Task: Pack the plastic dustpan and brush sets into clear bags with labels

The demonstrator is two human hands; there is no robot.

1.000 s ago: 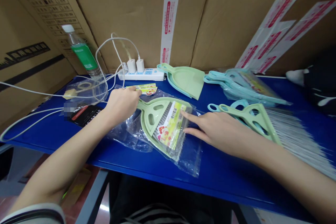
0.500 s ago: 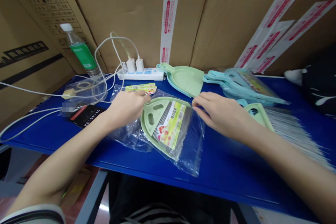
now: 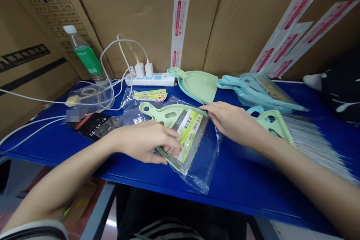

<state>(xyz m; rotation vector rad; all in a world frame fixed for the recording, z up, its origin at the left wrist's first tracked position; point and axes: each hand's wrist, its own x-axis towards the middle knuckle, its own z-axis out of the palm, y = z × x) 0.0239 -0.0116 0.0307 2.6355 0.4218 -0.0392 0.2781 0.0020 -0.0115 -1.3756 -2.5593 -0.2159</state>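
A green dustpan (image 3: 165,114) with a grey-bristled brush (image 3: 197,140) nested in it lies in front of me, its handle to the upper left. Across the bristles runs a yellow printed label (image 3: 189,125). A clear plastic bag (image 3: 204,178) covers the dustpan's wide end and extends past it. My left hand (image 3: 149,140) is closed over the near left rim, thumb outside and fingertips by the label, hiding part of the pan. At the far right corner, my right hand (image 3: 227,120) pinches the bag close to the dustpan's edge; the fingertips are partly hidden.
Behind lie stacked dustpans (image 3: 201,84) and bagged blue sets (image 3: 261,90). Loose brushes (image 3: 309,138) lie under my right forearm. At left are a phone (image 3: 95,125), a bottle (image 3: 87,58), white cables and a power strip (image 3: 157,79). Loose labels (image 3: 150,94) lie behind the dustpan.
My left hand has moved from the handle end down toward me onto the near rim, uncovering the handle. My right hand stays at the far right corner, shifted slightly.
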